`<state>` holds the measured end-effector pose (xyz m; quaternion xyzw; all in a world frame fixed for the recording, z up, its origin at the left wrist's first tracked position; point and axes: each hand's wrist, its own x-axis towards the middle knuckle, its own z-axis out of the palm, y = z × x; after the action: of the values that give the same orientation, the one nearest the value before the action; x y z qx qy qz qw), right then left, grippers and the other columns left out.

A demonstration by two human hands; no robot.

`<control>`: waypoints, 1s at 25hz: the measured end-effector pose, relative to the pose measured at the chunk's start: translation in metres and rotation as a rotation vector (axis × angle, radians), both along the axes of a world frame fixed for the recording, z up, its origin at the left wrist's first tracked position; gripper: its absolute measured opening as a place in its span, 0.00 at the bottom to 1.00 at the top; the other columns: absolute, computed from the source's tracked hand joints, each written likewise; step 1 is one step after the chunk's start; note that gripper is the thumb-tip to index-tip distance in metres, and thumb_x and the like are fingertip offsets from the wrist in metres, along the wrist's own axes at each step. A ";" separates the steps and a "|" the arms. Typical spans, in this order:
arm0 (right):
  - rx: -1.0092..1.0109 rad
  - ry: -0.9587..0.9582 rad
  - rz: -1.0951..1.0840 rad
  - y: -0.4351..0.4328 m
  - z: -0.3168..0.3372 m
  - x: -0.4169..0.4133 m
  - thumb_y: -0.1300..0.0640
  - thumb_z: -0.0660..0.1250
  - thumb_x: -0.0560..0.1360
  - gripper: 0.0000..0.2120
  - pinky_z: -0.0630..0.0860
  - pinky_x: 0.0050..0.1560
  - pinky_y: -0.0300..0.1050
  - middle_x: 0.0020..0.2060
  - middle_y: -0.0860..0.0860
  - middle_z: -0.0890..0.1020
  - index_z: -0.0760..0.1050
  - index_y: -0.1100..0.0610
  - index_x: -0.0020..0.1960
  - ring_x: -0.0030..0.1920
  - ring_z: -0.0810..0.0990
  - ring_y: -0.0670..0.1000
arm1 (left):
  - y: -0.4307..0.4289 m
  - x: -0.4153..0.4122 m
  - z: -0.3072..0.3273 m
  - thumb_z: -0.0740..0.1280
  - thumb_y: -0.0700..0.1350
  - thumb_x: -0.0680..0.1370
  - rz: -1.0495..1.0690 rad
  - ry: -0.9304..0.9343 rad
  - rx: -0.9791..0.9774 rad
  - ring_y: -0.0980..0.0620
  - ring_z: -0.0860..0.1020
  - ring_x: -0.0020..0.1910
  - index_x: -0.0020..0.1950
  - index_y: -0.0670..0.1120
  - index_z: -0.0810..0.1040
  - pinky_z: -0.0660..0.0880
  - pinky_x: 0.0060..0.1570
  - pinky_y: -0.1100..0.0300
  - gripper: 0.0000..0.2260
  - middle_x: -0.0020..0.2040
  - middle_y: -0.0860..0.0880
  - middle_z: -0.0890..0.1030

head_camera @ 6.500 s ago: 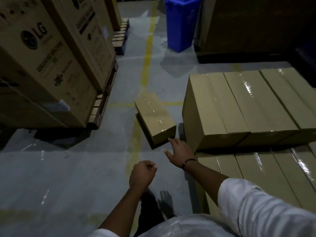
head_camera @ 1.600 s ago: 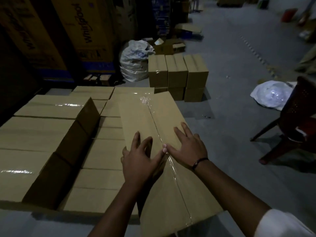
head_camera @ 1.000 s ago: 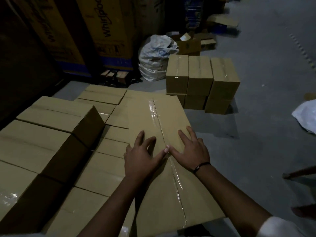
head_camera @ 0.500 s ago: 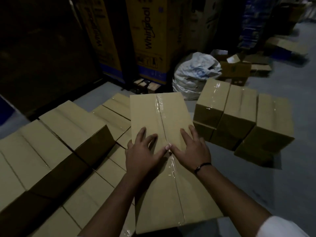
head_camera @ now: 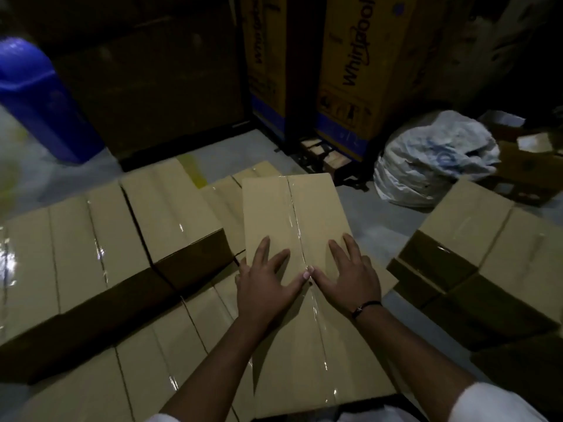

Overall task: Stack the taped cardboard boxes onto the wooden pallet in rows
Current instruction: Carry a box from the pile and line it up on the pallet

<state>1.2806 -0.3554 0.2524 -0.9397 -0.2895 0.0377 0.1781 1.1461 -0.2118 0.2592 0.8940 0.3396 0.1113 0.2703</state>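
Near: both forearms reach forward over the taped box. Left hand and right hand lie flat on its top, fingers straight and spread. The thumb tips touch at the tape seam, and neither hand curls round an edge.

The box is directly ahead of the hands, its long axis running away from the person with the seam along it. 1 hand sits each side of the seam, equally near.

The box appears to rest along the right edge of the lower layer. The upper row is to its left, with a gap between. The pallet is hidden.

Judgement: the next move is a flat push, forward and left, to close that gap.

Far: 2 Whirlpool cartons and a white sack.
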 end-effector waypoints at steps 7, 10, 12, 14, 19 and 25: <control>-0.050 0.114 0.313 0.056 -0.026 0.101 0.20 0.54 0.68 0.46 0.71 0.67 0.54 0.80 0.42 0.46 0.55 0.41 0.79 0.70 0.67 0.59 | 0.027 0.065 -0.036 0.61 0.78 0.70 0.236 0.105 -0.002 0.36 0.56 0.79 0.76 0.67 0.67 0.62 0.72 0.35 0.36 0.82 0.64 0.47; -0.065 0.116 0.398 0.065 -0.030 0.151 0.21 0.56 0.68 0.45 0.70 0.66 0.54 0.81 0.43 0.45 0.56 0.42 0.79 0.70 0.67 0.60 | 0.025 0.103 -0.047 0.61 0.79 0.70 0.285 0.140 -0.016 0.38 0.56 0.80 0.76 0.68 0.64 0.59 0.73 0.35 0.37 0.82 0.64 0.45; -0.077 0.117 0.437 0.066 -0.032 0.181 0.21 0.56 0.69 0.45 0.70 0.67 0.54 0.81 0.45 0.46 0.56 0.43 0.79 0.70 0.67 0.60 | 0.022 0.128 -0.052 0.60 0.80 0.69 0.319 0.155 -0.036 0.40 0.59 0.79 0.76 0.68 0.64 0.59 0.74 0.36 0.38 0.82 0.64 0.45; -0.083 0.103 0.483 0.064 -0.036 0.207 0.21 0.55 0.69 0.45 0.71 0.66 0.54 0.81 0.45 0.47 0.57 0.43 0.79 0.69 0.68 0.60 | 0.012 0.150 -0.057 0.61 0.80 0.69 0.360 0.145 -0.055 0.41 0.61 0.79 0.76 0.67 0.66 0.59 0.74 0.36 0.38 0.82 0.63 0.46; -0.063 0.113 0.572 0.070 -0.042 0.245 0.21 0.54 0.69 0.45 0.72 0.66 0.54 0.81 0.46 0.49 0.58 0.44 0.79 0.69 0.68 0.59 | 0.004 0.180 -0.049 0.62 0.79 0.69 0.436 0.178 -0.042 0.40 0.61 0.79 0.76 0.66 0.67 0.58 0.74 0.36 0.38 0.83 0.61 0.48; -0.014 0.139 0.615 0.083 -0.044 0.270 0.21 0.56 0.70 0.42 0.72 0.66 0.53 0.81 0.46 0.51 0.62 0.42 0.78 0.69 0.69 0.59 | 0.010 0.198 -0.038 0.65 0.76 0.70 0.457 0.201 -0.052 0.38 0.57 0.80 0.76 0.66 0.67 0.60 0.74 0.37 0.36 0.83 0.63 0.47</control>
<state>1.5502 -0.2724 0.2085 -0.8044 -0.5471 0.1560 0.1714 1.3445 -0.2014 0.2214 0.7933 0.5609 0.0712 0.2259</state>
